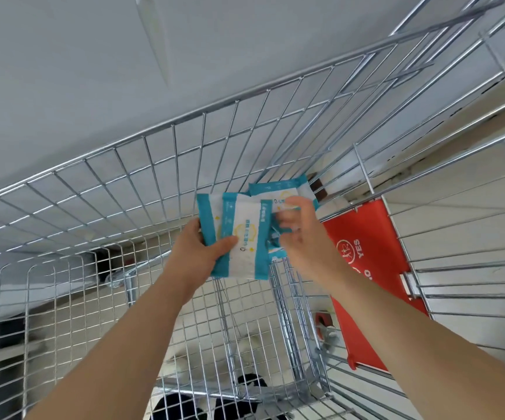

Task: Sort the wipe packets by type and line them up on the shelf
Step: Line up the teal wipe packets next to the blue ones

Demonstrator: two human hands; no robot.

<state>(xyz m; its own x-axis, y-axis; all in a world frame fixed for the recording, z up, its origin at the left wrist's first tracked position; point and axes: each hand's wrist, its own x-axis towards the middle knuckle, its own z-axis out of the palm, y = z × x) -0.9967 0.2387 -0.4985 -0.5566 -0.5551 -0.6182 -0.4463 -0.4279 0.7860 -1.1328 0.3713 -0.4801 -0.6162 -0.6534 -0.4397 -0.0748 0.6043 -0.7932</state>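
left hand (201, 256) grasps a teal-and-white plastic wipe packet (240, 237), the blurred right hand (304, 241) has an unclear grip, so the rear packet (278, 190) could slip into the silver wire basket (280, 287).

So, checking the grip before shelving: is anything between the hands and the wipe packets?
Nothing visible. The left hand grips the front packet directly, and the right hand, blurred, pinches the rear packet just behind it.

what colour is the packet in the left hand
White packet with teal bands, yellow emblem; clearest in head view.
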